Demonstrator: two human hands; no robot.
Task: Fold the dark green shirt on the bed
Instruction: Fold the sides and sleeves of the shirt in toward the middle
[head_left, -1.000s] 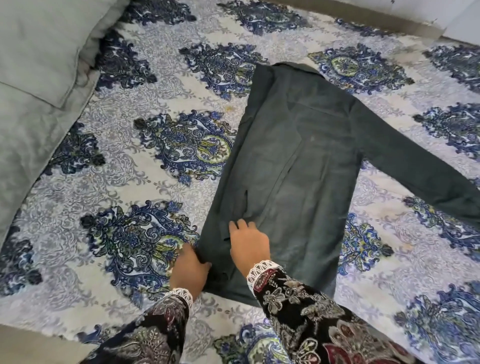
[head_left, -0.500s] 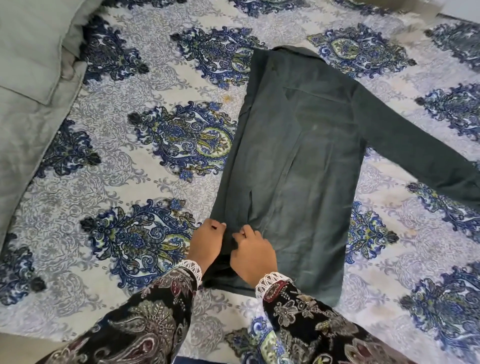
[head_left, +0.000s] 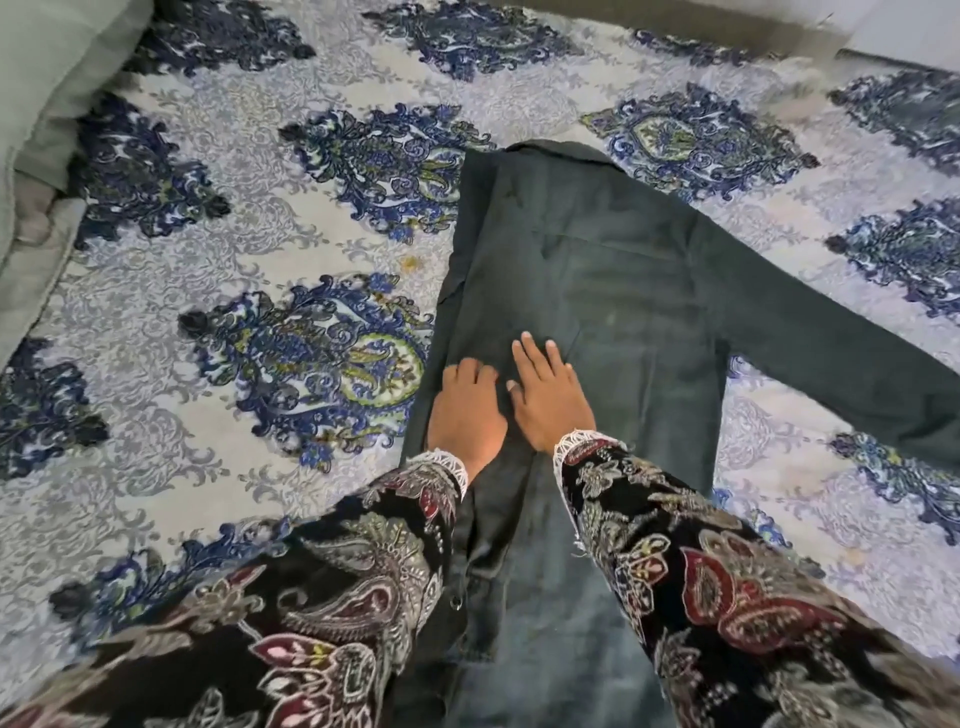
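Here is the dark green shirt (head_left: 613, 291), lying flat on the bed (head_left: 260, 249), its collar end pointing away from the person and its hem end running down between the two patterned sleeves at the bottom of the view. The shirt's left side is folded in over the body, giving a straight edge along that side. Its one spread sleeve (head_left: 841, 374) reaches out to the right across the blue and white bedspread, down toward the right edge of the view.

Both hands sit on the shirt's middle, side by side and close together. The left hand (head_left: 465, 410) rests palm down near the folded left edge, fingers curled slightly onto the cloth. The right hand (head_left: 550, 397) lies flat just beside it, fingers stretched forward and a little spread. Neither grip is closed on anything: both hands are flat against the fabric, pressing rather than pinching.

White lace cuffs show at both wrists, above dark floral sleeves. A grey-green pillow (head_left: 57, 67) sits at the upper left corner of the bed, well apart from the shirt. The bedspread's blue medallions surround the shirt on every side.
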